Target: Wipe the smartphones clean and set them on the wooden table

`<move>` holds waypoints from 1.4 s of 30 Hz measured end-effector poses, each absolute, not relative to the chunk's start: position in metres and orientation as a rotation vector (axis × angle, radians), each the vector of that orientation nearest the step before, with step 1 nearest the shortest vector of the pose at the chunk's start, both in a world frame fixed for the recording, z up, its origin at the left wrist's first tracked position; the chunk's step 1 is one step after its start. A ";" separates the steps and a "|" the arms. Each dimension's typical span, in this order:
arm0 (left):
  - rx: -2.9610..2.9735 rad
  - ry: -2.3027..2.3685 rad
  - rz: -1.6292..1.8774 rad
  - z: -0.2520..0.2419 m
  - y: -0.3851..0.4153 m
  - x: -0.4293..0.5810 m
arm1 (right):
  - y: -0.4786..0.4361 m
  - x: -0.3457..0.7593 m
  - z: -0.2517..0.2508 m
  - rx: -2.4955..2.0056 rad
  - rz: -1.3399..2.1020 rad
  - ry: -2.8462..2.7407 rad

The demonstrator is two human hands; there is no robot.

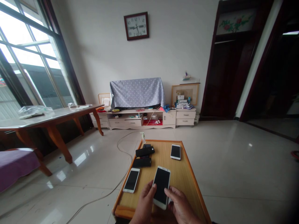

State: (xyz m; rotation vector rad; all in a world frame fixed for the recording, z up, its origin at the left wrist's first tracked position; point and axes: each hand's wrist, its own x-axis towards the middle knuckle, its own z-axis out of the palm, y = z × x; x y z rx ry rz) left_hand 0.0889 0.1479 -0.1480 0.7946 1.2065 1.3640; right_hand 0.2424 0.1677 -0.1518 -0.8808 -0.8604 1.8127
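A white smartphone [162, 186] with a dark screen is held above the near part of a small wooden table [179, 177]. My left hand [146, 200] grips its left edge, the thumb on the front. On the right edge my right hand [179, 202] holds it too, its thumb over the screen and its other fingers partly hidden behind. Another white phone [131, 180] lies on the table to the left of my hands. Black phones [141, 162] lie near the left edge, some overlapping. A further white-framed phone [175, 152] rests at the far right of the table.
A pump bottle [143, 137] stands at the table's far left corner. A cable [105, 196] runs over the floor to the left. Farther off are a low cabinet [125, 123] under a spotted cloth [137, 93] and a larger table [58, 116] by the window.
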 end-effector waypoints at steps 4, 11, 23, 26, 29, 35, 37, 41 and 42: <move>0.718 1.020 1.327 -0.124 0.135 0.086 | 0.154 0.237 -0.148 -0.869 1.836 -0.881; 0.657 0.955 1.322 -0.110 0.117 0.081 | 0.132 0.232 -0.142 -0.898 1.781 -0.845; 0.434 0.707 1.214 -0.073 0.075 0.092 | 0.083 0.227 -0.111 -0.687 1.921 -0.730; 0.465 0.725 1.235 -0.070 0.064 0.097 | 0.072 0.224 -0.106 -0.689 1.923 -0.775; 0.513 0.753 1.272 -0.069 0.055 0.099 | 0.061 0.220 -0.102 -0.774 1.851 -0.872; 0.600 0.871 1.318 -0.051 0.042 0.091 | 0.050 0.221 -0.108 -0.778 1.765 -0.863; 0.611 0.865 1.333 -0.045 0.039 0.089 | 0.049 0.225 -0.106 -0.834 1.687 -0.829; 0.602 0.798 1.340 -0.042 0.030 0.086 | 0.040 0.225 -0.091 -0.980 1.382 -1.003; 0.607 0.779 1.319 -0.042 0.029 0.085 | 0.037 0.223 -0.087 -0.998 1.291 -1.092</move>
